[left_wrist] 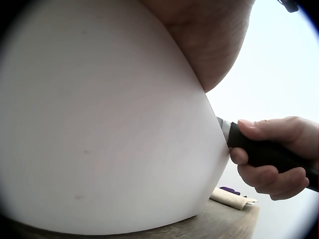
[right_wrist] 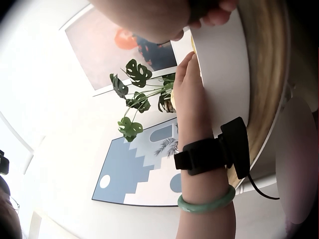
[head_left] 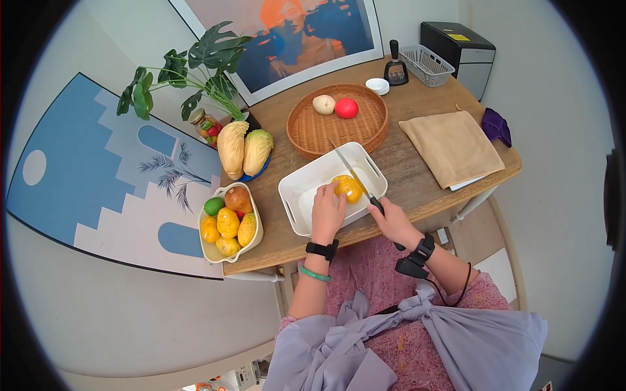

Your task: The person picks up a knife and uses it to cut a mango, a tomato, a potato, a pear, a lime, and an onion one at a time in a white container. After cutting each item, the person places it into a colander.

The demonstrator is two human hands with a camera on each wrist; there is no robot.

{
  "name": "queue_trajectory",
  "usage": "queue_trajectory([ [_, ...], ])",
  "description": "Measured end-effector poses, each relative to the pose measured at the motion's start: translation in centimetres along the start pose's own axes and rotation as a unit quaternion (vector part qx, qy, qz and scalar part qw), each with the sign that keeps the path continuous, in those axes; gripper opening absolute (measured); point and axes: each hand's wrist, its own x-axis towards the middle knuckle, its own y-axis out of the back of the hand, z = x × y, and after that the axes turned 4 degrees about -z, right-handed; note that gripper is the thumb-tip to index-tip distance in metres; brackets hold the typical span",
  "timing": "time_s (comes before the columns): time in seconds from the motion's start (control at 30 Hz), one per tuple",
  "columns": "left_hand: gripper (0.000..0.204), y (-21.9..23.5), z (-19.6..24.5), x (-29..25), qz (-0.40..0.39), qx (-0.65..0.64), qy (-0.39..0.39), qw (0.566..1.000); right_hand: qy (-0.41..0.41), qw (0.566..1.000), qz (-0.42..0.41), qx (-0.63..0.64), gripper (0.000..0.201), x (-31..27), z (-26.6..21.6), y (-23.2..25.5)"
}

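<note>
A white plastic basin (head_left: 305, 195) with handle slots stands at the table's front. Inside it lies a shiny round yellow fruit (head_left: 351, 190), held at its left side by the fingers of my left hand (head_left: 327, 214). My right hand (head_left: 393, 223) grips the black handle of a kitchen knife (head_left: 345, 161). Its long blade runs slantwise over the fruit, tip toward the back of the basin. In the left wrist view the basin's wall covers the fruit, while the right hand (left_wrist: 274, 159) shows wrapped round the black knife handle (left_wrist: 269, 152).
A wicker tray (head_left: 306, 133) behind the basin bears a pale round vegetable and a red one. Left are a cream basket (head_left: 259, 231) of fruit and two cabbages (head_left: 244, 150). A folded tan cloth (head_left: 450, 146) lies right; a grey basket (head_left: 427, 65) stands at the back.
</note>
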Motion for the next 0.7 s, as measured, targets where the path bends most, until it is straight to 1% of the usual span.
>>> queue_trajectory([
  [0.1,0.034,0.05,-0.08,0.05,0.0,0.001,0.008,1.0,0.005,1.0,-0.01,-0.01,0.039,0.08,-0.34,0.07],
  [0.17,0.034,-0.01,-0.06,-0.02,-0.004,-0.001,0.013,1.0,0.001,1.0,0.002,0.011,0.039,-0.22,-0.76,0.12],
  [0.3,0.034,0.04,0.08,0.0,-0.007,-0.007,0.012,1.0,0.01,1.0,-0.006,-0.005,0.039,0.02,0.12,-0.12],
  [0.6,0.035,0.1,-0.07,-0.05,-0.004,-0.006,0.016,1.0,0.021,1.0,-0.016,-0.003,0.038,-0.06,-0.24,-0.35],
  [0.7,0.035,-0.05,-0.03,-0.1,-0.003,-0.006,0.013,1.0,0.016,1.0,-0.001,0.005,0.038,-0.26,-0.59,-0.25],
])
